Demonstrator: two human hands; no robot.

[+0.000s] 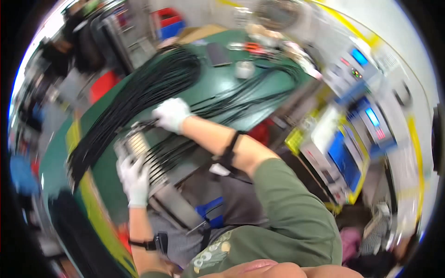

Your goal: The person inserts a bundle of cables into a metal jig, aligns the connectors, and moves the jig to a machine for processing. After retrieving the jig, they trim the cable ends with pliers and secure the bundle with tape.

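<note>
Black cables (139, 92) — under right hand (171, 114) fingers

Beyond the hands, a dark phone (218, 54) and a small grey tape roll (244, 69) lie on the green table (218, 81). Farther off stand red and blue bins (169, 23). To their right, machines with blue screens (359, 57) line up.

free: bare green table (222, 78) mid-bench | blocked: black cable bundle (139, 92) left, roll of tape (244, 69) and machines (357, 134) right

Both white-gloved hands are working low in front: the left hand (133, 180) is gripping close in, while the right hand (171, 114) is reaching forward, fingers curled.
</note>
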